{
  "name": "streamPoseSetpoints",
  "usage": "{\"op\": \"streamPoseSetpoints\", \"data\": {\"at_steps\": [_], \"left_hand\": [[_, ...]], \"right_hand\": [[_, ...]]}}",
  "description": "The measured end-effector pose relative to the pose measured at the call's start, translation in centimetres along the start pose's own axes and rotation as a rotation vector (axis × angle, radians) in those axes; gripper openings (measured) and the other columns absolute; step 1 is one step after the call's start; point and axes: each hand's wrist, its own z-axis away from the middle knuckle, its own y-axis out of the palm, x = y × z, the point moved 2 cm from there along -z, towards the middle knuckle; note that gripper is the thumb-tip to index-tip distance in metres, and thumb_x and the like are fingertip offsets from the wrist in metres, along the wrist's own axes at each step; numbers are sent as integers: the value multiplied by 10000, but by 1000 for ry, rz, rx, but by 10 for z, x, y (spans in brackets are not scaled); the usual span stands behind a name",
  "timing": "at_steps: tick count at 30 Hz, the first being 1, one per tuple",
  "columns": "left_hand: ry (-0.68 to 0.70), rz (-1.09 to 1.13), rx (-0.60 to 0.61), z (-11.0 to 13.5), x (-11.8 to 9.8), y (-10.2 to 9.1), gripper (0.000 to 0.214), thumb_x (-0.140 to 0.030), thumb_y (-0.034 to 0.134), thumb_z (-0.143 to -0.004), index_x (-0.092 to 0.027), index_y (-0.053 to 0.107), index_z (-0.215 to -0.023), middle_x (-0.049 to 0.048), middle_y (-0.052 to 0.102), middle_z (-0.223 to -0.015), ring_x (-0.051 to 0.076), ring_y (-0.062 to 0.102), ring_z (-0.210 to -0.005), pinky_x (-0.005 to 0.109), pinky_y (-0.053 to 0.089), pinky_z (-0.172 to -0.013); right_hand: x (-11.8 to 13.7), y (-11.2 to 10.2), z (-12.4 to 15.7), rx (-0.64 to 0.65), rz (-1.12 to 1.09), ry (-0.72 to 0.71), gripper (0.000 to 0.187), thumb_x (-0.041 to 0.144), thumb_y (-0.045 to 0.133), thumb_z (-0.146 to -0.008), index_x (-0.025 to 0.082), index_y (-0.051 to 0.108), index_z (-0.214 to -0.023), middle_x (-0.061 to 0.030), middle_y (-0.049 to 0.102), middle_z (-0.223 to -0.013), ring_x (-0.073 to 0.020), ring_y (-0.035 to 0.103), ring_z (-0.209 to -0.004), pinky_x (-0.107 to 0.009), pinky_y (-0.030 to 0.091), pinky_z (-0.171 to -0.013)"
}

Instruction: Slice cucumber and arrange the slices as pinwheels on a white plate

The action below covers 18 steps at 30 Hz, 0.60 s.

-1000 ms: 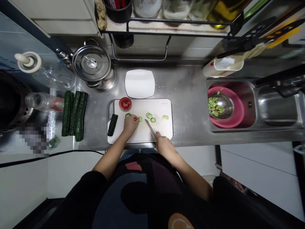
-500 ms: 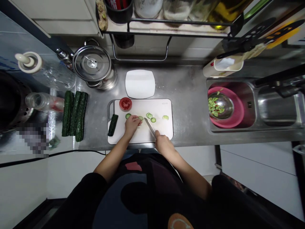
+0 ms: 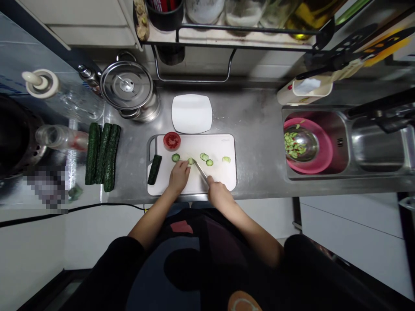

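My right hand is wrapped round the handle of a knife, its blade slanting up and left over the white cutting board. The knife's tip meets a thin cucumber slice. At that slice's left edge are the fingertips of my left hand, drawn together and touching it. Another cucumber slice lies just above my left hand. More slices lie to the right of the blade. A dark green cucumber piece rests at the board's left side.
A small red dish with red contents sits on the board's upper left. Behind it lies a white plate. Whole cucumbers and a lidded steel pot stand left. The sink at right holds a pink basin.
The knife and my right hand have moved slightly left, bringing the tip onto the slice. My left hand has flattened and lowered a little, with the slice now at its fingertips.
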Motion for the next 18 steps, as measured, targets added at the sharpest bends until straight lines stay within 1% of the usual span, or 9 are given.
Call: {"op": "streamPoseSetpoints", "data": {"at_steps": [2, 6, 12, 18], "left_hand": [[36, -13, -11, 0, 3, 5, 243, -136, 527, -864, -172, 645, -1074, 75, 633, -1034, 161, 610, -955, 262, 491, -890], [51, -32, -30, -3, 7, 10, 274, -156, 527, -875, -172, 648, -1121, 66, 623, -983, 150, 606, -900, 253, 504, -850], [82, -27, -32, -3, 9, 11, 280, -176, 520, -882, -186, 647, -1131, 59, 615, -977, 143, 598, -888, 253, 511, -845], [68, -31, -28, -4, 8, 11, 270, -171, 532, -880, -177, 653, -1121, 63, 611, -972, 146, 603, -877, 255, 508, -839]], "right_hand": [[5, 1, -2, -1, 6, -13, 439, -2, 351, -835, 165, 453, -1228, -134, 646, -989, -228, 629, -1009, -247, 437, -758], [11, 2, -4, -17, 19, -24, 431, 2, 331, -861, 158, 448, -1245, -135, 649, -979, -218, 635, -997, -242, 444, -756], [13, 3, -3, -18, 15, -11, 433, 4, 339, -866, 158, 460, -1252, -131, 656, -989, -207, 637, -1006, -242, 450, -786], [14, 3, -2, -17, 11, -6, 434, 5, 325, -869, 155, 463, -1252, -140, 656, -992, -218, 638, -1011, -255, 459, -785]]}}
